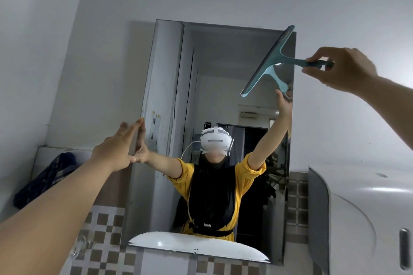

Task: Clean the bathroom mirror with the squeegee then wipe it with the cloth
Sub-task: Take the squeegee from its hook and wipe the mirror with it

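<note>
Mirror glass [214, 78] hangs on the pale wall, a tall frameless rectangle tilted in this wide-angle view, its lower edge meeting the rim of a white basin [245, 250] that is only partly seen. A teal squeegee [271, 62] sits at the mirror's upper right corner, its long blade slanted and close to the glass; whether the rubber edge actually touches cannot be told. The right hand [342, 69] pinches the end of the squeegee's handle between thumb and fingers, hiding the handle's tip. The left hand [118, 147] is spread flat with fingers straight, its fingertips at the mirror's left edge, holding nothing. A dark blue checked cloth [44, 178] lies bunched on a ledge at the far left, partly covered by the left forearm. A white wall dispenser [362, 212] is cut off by the right border. Brown and white checked tiles [105, 241] run below the mirror. The reflection repeats both raised arms and 1 headset.
</note>
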Action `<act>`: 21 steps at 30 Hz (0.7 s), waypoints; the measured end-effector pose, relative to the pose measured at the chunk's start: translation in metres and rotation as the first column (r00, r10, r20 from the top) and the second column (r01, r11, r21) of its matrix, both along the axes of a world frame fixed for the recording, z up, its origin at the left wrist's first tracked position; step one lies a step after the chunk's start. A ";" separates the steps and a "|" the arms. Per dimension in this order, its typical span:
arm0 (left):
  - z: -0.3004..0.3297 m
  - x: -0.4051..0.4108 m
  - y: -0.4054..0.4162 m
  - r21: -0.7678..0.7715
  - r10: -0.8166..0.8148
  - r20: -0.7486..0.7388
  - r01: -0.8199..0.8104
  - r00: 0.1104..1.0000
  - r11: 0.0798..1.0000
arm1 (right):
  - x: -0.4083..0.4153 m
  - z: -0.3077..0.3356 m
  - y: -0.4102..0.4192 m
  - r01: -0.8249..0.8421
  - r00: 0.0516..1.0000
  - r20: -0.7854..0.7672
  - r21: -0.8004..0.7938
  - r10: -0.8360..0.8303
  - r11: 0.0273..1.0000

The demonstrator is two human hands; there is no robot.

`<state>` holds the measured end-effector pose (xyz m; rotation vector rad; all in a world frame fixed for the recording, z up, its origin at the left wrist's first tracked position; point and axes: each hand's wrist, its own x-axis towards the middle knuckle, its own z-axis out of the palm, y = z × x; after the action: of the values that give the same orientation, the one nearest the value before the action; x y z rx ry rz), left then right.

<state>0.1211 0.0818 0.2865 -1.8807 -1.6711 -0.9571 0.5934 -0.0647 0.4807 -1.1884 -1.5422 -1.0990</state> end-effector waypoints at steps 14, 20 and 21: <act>0.003 0.003 -0.014 -0.062 -0.014 0.000 0.014 1.000 0.998 | -0.074 -0.072 0.028 -0.147 0.909 -0.392 0.007 0.138 0.989; 0.002 -0.001 -0.015 -0.006 -0.057 -0.051 0.056 0.997 0.998 | -0.154 -0.086 0.043 -0.188 0.748 -0.622 0.138 0.233 0.972; 0.002 -0.003 -0.014 0.002 -0.068 -0.069 0.069 0.995 0.998 | -0.166 -0.087 0.045 -0.203 0.706 -0.659 0.161 0.258 0.966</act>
<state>0.1183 0.0680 0.2884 -1.9572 -1.5732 -0.9113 0.4271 -0.0198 0.3933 -1.1282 -1.0163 -0.4541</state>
